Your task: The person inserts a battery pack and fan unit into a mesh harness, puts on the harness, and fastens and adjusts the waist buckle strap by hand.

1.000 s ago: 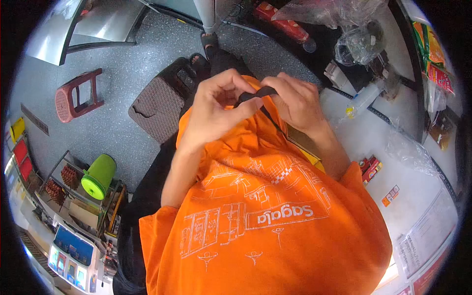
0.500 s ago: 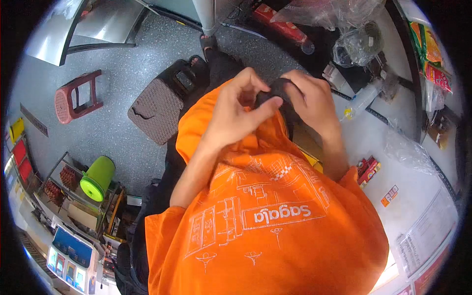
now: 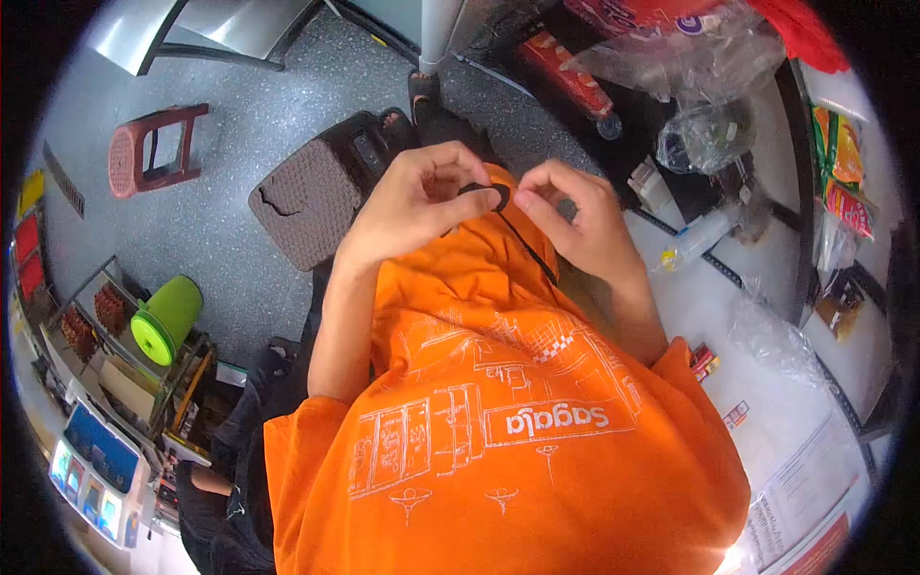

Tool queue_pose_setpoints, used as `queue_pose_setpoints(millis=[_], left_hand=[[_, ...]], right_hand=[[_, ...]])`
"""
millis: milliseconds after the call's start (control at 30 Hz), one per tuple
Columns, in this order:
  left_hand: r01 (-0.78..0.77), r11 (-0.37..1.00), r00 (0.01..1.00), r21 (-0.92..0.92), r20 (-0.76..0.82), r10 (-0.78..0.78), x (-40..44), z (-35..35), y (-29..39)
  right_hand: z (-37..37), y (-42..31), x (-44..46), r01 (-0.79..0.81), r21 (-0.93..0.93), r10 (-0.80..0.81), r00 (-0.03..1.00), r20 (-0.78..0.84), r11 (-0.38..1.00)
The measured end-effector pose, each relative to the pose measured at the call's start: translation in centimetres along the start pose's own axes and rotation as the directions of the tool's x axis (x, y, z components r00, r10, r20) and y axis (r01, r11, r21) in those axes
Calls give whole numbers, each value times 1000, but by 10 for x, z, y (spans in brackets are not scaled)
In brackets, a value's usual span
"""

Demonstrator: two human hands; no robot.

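Observation:
A small dark band or cord (image 3: 497,195), too small to name surely, is pinched between the thumb and fingers of my left hand (image 3: 418,203). Close on its right is my right hand (image 3: 582,222), thumb and index finger curled together near the band; whether they grip part of it is hard to tell. From the band a thin black cord (image 3: 525,243) runs down over the orange shirt (image 3: 508,422) that I wear. Both hands are above my lap.
Left of my legs stand a brown woven-pattern stool (image 3: 305,203) and a red-brown plastic stool (image 3: 153,151). A green bin (image 3: 167,320) is beside a shelf. Clear plastic bags (image 3: 707,134) lie at the right. Part of another person (image 3: 216,482) shows at lower left.
The black item was bunched between both hands and now shows as a small loop at my left fingers. My hands have moved slightly apart. The view has shifted, and another person's limb appears at lower left.

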State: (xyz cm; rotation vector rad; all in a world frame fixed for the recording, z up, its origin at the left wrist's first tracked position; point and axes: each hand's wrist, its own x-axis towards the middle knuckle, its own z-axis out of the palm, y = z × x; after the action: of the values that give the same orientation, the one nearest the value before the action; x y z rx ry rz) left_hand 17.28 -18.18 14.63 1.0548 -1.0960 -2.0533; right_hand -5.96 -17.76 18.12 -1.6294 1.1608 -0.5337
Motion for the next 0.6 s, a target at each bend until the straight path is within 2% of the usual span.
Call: queue_pose_setpoints(millis=[33, 133, 233, 367, 467, 567, 600], left_hand=[[69, 998, 998, -7, -3, -69, -2, -2, 1], [85, 991, 996, -105, 42, -81, -7, -9, -7], [39, 945, 997, -325, 69, -18, -9, -6, -24], [-71, 906, 995, -417, 36, 95, -12, 0, -37], [-49, 940, 997, -338, 35, 65, -17, -1, -38], [-15, 968, 1000, -249, -13, 12, -20, -2, -43], [-28, 965, 999, -259, -26, 22, -21, -3, -45]], right_hand=[[0, -2, 1, 16, -26, -16, 1000, 3, 1000], [6, 2, 7, 65, -53, -65, 998, 16, 996], [11, -2, 14, 102, -35, -102, 995, 24, 994], [11, -14, 22, 85, -86, -79, 995, 63, 993], [9, -1, 21, 166, -183, -136, 976, 167, 969], [10, 6, 19, 271, -252, -245, 961, 131, 929], [12, 9, 19, 261, -182, -243, 963, 119, 948]])
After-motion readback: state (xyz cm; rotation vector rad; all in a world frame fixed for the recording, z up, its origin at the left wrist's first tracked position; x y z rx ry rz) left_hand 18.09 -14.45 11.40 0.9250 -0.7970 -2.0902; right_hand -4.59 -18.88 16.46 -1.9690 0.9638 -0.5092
